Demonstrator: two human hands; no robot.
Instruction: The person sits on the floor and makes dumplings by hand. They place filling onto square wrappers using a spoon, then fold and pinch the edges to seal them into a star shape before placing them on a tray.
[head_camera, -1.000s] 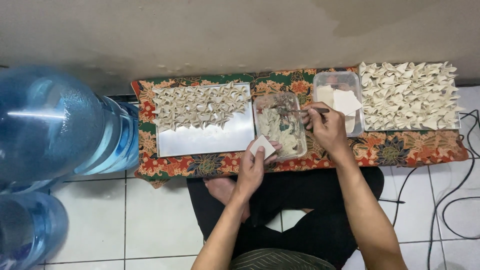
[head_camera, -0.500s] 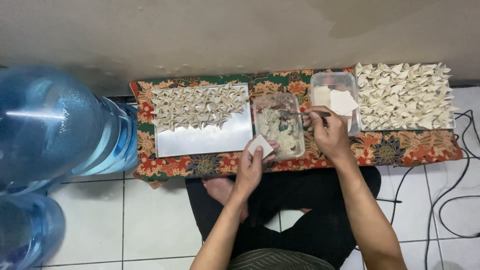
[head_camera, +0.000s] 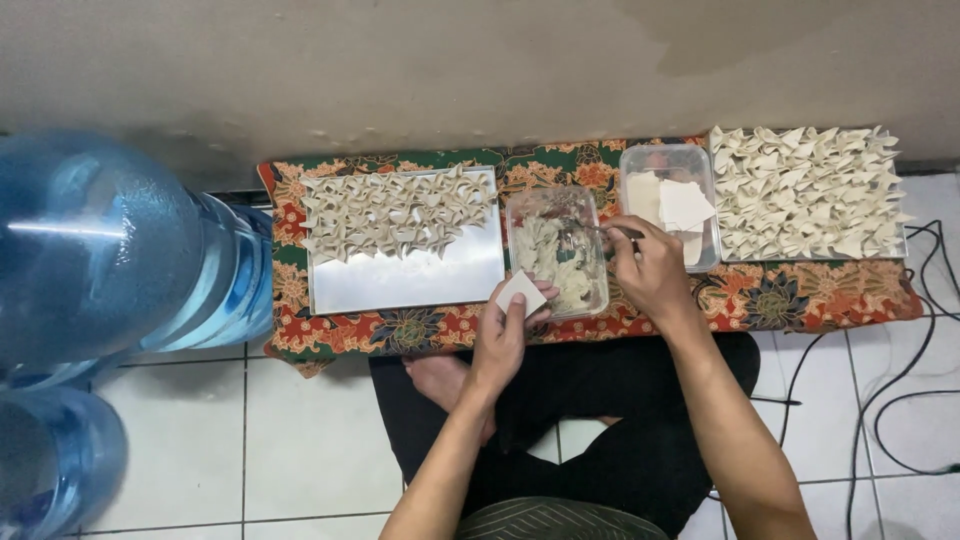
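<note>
We note: left hand (head_camera: 500, 335) pinches square wrapper (head_camera: 521, 293) at filling container (head_camera: 556, 262) near edge; right hand (head_camera: 650, 268) grips utensil (head_camera: 600, 231), tip leftward in filling, just beyond wrapper.

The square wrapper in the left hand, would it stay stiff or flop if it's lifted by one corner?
Likely floppy: the wrapper looks thin and lies flat across the left hand fingers. Probably very light and easy to tear; the folded dumplings on the metal tray show such sheets crease easily.
</note>
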